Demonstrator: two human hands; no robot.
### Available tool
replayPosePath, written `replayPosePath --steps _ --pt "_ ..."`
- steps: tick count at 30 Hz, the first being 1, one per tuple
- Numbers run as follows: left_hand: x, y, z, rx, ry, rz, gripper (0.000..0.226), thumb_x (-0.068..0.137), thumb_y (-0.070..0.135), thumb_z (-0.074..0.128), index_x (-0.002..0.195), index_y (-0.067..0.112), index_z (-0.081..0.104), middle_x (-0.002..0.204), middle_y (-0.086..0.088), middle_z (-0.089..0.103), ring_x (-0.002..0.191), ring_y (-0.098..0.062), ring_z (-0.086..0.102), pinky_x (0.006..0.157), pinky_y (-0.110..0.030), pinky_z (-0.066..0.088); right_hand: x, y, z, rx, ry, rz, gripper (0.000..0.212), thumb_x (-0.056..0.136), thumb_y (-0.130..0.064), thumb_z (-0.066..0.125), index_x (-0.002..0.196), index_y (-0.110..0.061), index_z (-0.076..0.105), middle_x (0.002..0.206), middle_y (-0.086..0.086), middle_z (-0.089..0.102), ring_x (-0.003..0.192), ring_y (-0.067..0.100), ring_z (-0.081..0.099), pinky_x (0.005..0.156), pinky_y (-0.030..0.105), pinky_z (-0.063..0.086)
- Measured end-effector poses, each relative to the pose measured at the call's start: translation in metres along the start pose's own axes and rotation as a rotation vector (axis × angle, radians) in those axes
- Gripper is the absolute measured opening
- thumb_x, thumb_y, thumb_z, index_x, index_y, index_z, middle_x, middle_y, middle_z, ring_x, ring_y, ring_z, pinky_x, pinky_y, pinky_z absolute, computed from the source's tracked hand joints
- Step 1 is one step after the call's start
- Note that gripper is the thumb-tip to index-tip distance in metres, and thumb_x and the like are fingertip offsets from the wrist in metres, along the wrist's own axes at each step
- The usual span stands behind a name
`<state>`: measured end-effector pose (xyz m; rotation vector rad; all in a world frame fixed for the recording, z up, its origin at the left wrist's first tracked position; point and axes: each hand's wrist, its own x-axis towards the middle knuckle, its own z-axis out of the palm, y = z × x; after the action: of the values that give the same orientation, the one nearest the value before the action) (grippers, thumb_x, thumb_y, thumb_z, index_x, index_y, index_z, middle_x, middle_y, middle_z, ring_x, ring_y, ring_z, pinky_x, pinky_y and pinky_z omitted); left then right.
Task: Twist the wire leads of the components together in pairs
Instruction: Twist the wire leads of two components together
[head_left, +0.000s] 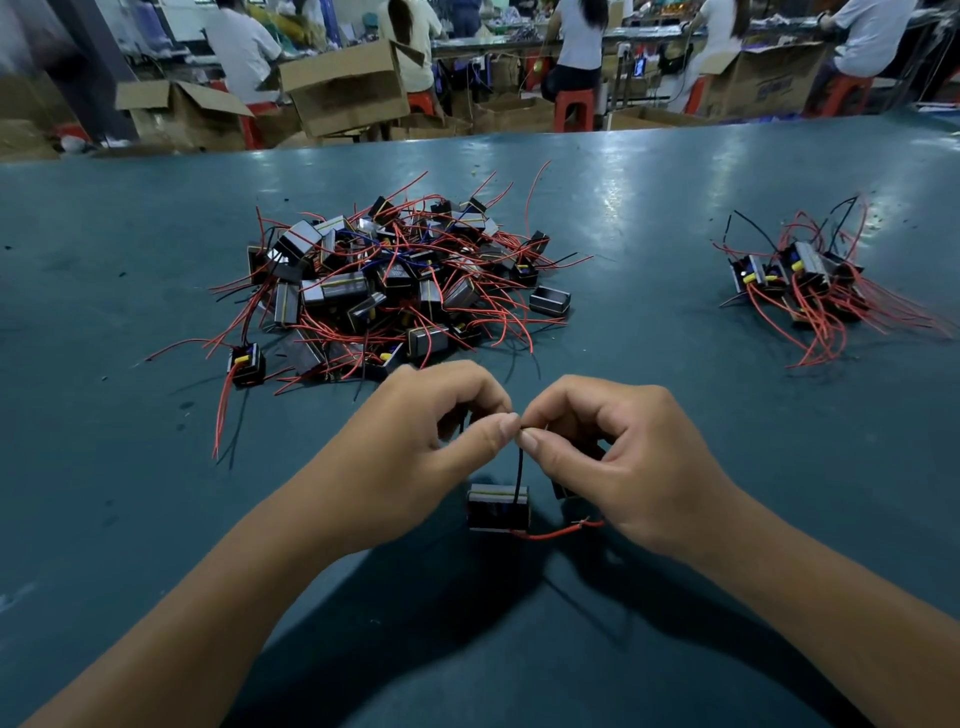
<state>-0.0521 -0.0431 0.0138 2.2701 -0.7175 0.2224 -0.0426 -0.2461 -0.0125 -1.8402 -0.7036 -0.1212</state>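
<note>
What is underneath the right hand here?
Under the right hand a second small black component peeks out, mostly covered by the palm. A red wire lead runs below it on the green tabletop. The rest is hidden.

Left grip (415, 436), right grip (613, 447) pinched

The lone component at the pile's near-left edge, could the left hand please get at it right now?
Probably not yet: the left hand pinches the black lead; bare table lies before that component.
</note>
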Motion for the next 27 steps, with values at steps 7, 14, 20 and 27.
replayPosePath --steps 7,14,20,27 --pt "0.001 -0.004 -0.003 -0.151 -0.041 -0.098 0.010 0.091 0.040 0.066 0.091 0.030 0.067 0.083 0.014 0.063 0.074 -0.015 0.055 0.069 -0.028 0.046 0.002 0.001 0.000 -0.040 0.056 0.017 0.009 0.087 -0.024 0.067 0.079 -0.021 0.066 0.058 0.005 0.056 0.050 0.014 0.044 0.049 0.028 0.038" --pt "0.002 0.000 0.005 -0.107 -0.009 -0.125 0.005 0.091 0.034 0.068 0.095 0.033 0.070 0.090 0.008 0.069 0.079 -0.027 0.059 0.074 -0.041 0.043 0.005 0.005 -0.001 -0.077 0.122 0.076 0.009 0.084 -0.029 0.067 0.077 -0.023 0.066 0.055 -0.001 0.056 0.049 0.005 0.044 0.049 0.020 0.036" --pt "0.002 -0.007 0.008 -0.203 -0.049 -0.189 0.005 0.091 0.032 0.071 0.088 0.028 0.073 0.056 -0.003 0.049 0.052 -0.009 0.034 0.049 -0.024 0.029 0.004 0.005 0.000 -0.093 0.128 0.068 0.008 0.085 -0.027 0.066 0.078 -0.023 0.067 0.054 -0.007 0.054 0.047 0.003 0.043 0.048 0.015 0.033" --pt "0.003 -0.008 0.011 -0.237 -0.076 -0.237 0.007 0.091 0.031 0.072 0.087 0.025 0.073 0.078 -0.021 0.063 0.062 -0.017 0.043 0.058 -0.043 0.037 0.004 0.006 0.001 -0.101 0.123 0.063 0.008 0.086 -0.027 0.067 0.078 -0.024 0.067 0.057 0.000 0.058 0.048 0.003 0.043 0.047 0.016 0.034"
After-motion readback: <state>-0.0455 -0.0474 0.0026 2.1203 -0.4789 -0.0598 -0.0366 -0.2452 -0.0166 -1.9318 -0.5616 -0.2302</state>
